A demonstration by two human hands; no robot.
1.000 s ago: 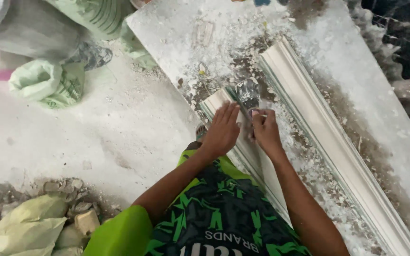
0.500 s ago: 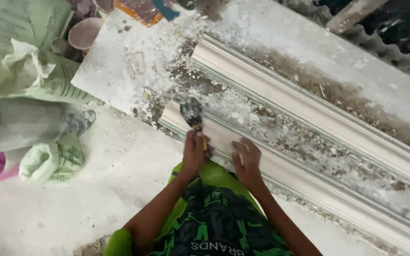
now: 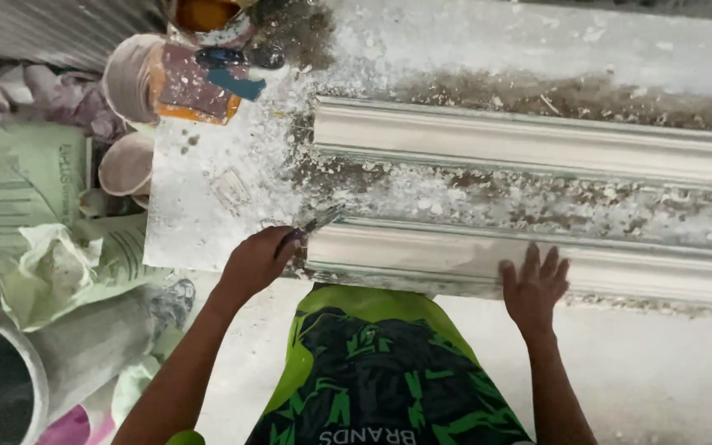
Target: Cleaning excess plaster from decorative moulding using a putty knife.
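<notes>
Two long white plaster cornice mouldings lie side by side on a dusty white board (image 3: 208, 198). My left hand (image 3: 259, 262) grips a small metal scraper (image 3: 316, 224) at the left end of the near moulding (image 3: 455, 257), blade pointing up and right. My right hand (image 3: 535, 284) lies flat with fingers spread on the near moulding's front edge, farther right. The far moulding (image 3: 529, 144) runs parallel above, with plaster crumbs and grey debris between the two.
Crumpled green-printed sacks (image 3: 51, 239) and pinkish bowls (image 3: 129, 165) pile up at the left. An orange-edged block with blue bits (image 3: 195, 86) sits at the board's far left corner. A grey pipe or bucket (image 3: 10, 371) is at the lower left. Pale floor lies below.
The view has swung so the mouldings now run level. My right hand slid right along the near moulding and flattened; my left hand with the scraper moved to the moulding's left end.
</notes>
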